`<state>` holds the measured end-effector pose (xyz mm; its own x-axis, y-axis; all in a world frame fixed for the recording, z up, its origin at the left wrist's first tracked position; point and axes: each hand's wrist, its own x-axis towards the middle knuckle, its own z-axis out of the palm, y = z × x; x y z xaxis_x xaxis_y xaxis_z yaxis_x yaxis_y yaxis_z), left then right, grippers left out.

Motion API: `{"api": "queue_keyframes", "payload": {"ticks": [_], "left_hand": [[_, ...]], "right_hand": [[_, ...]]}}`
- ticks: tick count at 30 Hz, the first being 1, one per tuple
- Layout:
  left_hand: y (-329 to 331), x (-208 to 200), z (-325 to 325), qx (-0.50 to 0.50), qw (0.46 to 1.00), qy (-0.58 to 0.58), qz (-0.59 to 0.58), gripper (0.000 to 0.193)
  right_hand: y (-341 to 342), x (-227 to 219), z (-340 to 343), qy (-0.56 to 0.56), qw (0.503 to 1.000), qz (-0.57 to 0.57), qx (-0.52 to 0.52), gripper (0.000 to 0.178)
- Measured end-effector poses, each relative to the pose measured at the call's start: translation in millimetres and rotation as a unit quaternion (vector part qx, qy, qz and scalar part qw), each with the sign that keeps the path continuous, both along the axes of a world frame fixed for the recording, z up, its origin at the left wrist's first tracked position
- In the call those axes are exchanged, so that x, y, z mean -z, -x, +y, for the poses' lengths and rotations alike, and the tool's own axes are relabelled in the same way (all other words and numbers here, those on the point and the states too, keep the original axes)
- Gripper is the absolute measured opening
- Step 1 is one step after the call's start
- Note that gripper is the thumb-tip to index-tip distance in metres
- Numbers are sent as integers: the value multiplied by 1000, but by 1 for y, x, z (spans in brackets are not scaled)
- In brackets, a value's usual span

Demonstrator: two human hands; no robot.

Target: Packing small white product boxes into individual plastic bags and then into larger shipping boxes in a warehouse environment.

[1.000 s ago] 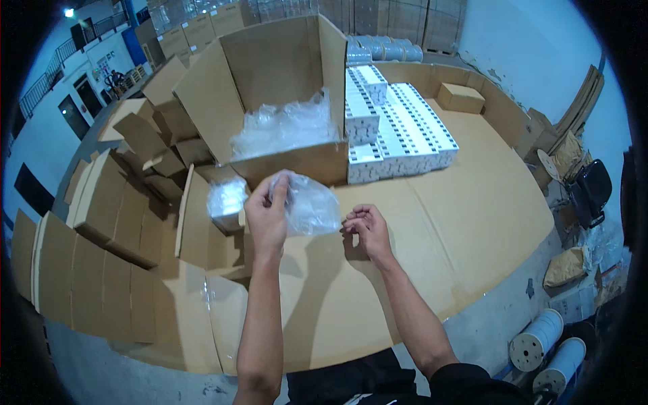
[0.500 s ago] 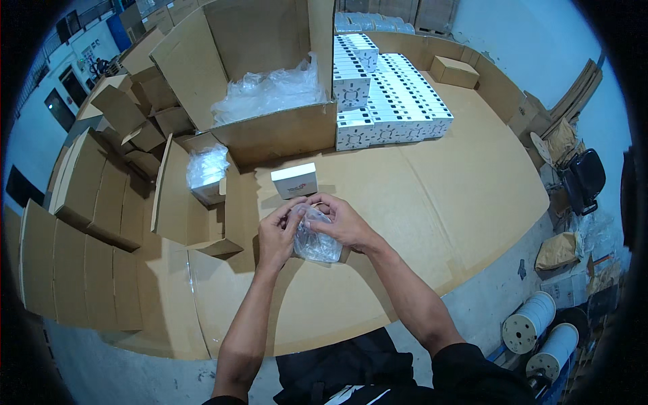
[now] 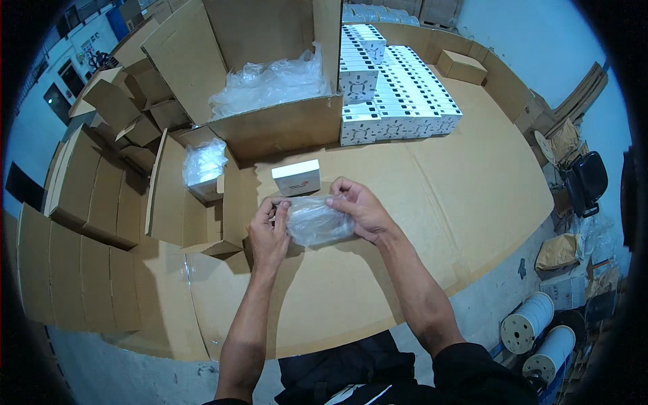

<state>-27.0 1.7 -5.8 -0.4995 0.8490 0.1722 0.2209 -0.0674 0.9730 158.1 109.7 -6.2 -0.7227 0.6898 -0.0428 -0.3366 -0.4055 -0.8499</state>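
A clear plastic bag (image 3: 316,221) is stretched between my two hands above the cardboard-covered table. My left hand (image 3: 268,233) pinches its left edge between thumb and fingers. At the opposite edge my right hand (image 3: 364,209) grips it the same way. Whether anything lies inside the crinkled plastic, I cannot tell. Just beyond the bag stands a small white box (image 3: 297,178) with a little red mark on its front.
An open carton (image 3: 172,196) at left holds a plastic-wrapped white box (image 3: 205,169). Behind it, a big carton (image 3: 283,128) contains loose plastic bags (image 3: 273,81). Stacked white boxes (image 3: 405,94) fill the back. Flattened or folded cartons (image 3: 67,270) line the left edge.
My hands have moved apart, drawing the bunched bag out into a wider, flatter shape. The view has shifted slightly; the white box stands where it was.
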Motion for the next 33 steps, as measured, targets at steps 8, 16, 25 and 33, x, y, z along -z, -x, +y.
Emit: {"api": "queue_keyframes", "payload": {"ticks": [8, 16, 25, 33], "left_hand": [[4, -5, -7, -8, 1000, -11, -22, 21], [4, 1, -4, 24, 999, -45, -13, 19], [8, 0, -5, -21, 997, -35, -61, 20], [-13, -11, -11, 26, 999, -5, 47, 40]], "right_hand": [[-11, -2, 6, 43, 996, 28, 76, 17], [6, -10, -4, -146, 980, -92, 100, 27], [-4, -19, -1, -191, 957, -219, 18, 16], [7, -15, -14, -182, 968, -168, 43, 14]]}}
